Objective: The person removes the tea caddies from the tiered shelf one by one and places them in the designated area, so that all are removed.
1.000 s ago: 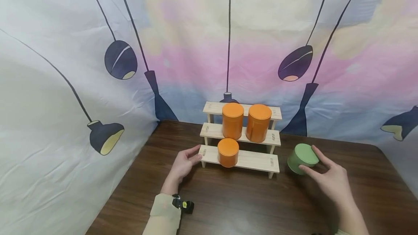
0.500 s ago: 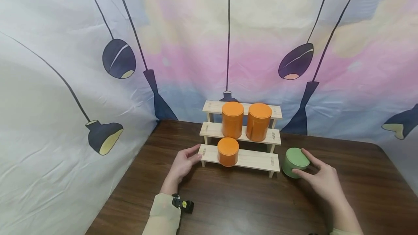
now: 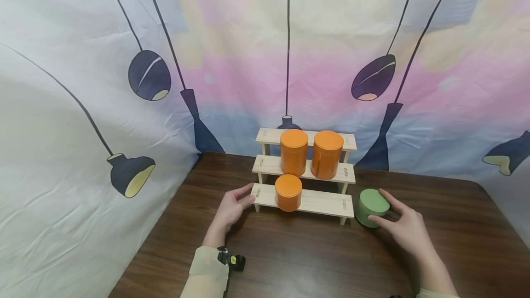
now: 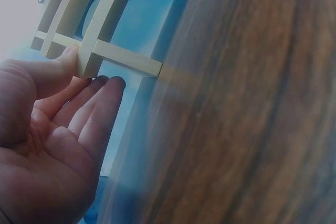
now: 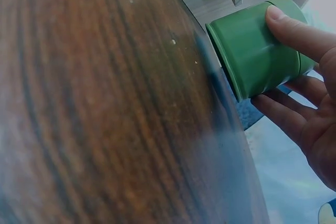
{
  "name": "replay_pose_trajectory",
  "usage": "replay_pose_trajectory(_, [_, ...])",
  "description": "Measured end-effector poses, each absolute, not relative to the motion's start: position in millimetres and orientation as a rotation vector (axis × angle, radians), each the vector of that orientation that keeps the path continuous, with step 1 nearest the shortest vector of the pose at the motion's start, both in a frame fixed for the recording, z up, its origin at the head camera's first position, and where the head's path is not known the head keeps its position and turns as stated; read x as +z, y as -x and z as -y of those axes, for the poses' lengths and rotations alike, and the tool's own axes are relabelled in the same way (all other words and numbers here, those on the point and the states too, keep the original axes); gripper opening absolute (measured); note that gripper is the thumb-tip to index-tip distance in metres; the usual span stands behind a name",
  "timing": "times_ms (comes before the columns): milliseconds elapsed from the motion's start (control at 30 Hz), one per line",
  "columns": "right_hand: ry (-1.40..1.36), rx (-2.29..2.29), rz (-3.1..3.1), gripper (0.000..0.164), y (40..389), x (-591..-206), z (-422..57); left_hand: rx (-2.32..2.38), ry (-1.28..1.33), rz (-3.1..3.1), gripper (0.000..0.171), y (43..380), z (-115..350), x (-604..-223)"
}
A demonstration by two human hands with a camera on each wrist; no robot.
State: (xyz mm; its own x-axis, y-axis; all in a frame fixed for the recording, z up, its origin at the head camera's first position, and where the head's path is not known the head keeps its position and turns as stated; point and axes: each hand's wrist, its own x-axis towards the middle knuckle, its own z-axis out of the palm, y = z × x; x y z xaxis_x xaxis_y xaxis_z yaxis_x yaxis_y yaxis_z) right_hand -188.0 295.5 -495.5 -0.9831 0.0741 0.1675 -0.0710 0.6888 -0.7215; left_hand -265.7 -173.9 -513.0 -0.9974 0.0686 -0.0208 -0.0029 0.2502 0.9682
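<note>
A wooden three-step display shelf (image 3: 325, 203) stands on the table. My left hand (image 3: 231, 209) holds the left end of its lowest step; in the left wrist view the thumb (image 4: 65, 61) lies on the board and the fingers are beneath it. My right hand (image 3: 407, 229) grips a short green round tin (image 3: 373, 200), lid up, just right of the shelf. In the right wrist view, thumb and fingers are on opposite sides of the green tin (image 5: 257, 51). Whether its base touches the table I cannot tell. A short orange tin (image 3: 288, 193) sits on the lowest step.
Two taller orange tins (image 3: 293, 153) stand side by side on the middle step. The dark wooden table (image 3: 290, 261) runs back to a fabric backdrop (image 3: 248, 59) printed with hanging lamps. My left wrist wears a black strap device (image 3: 232, 259).
My right hand has brought the green tin left and nearer to me, beside the shelf's right end, and the tin has become more upright. My left hand has stayed on the shelf.
</note>
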Motion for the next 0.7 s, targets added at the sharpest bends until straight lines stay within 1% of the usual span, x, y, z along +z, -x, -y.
replay_pose_trajectory(400, [-0.045,1.165,2.727,0.090,188.5,-498.7,-296.8,1.883,-0.075,-2.447,0.046,266.1,174.5,-515.0])
replay_pose_trajectory(700, [-0.070,1.196,2.720,0.090,189.5,-501.0,-299.6,1.878,-0.074,-2.450,0.046,266.1,174.3,-514.7])
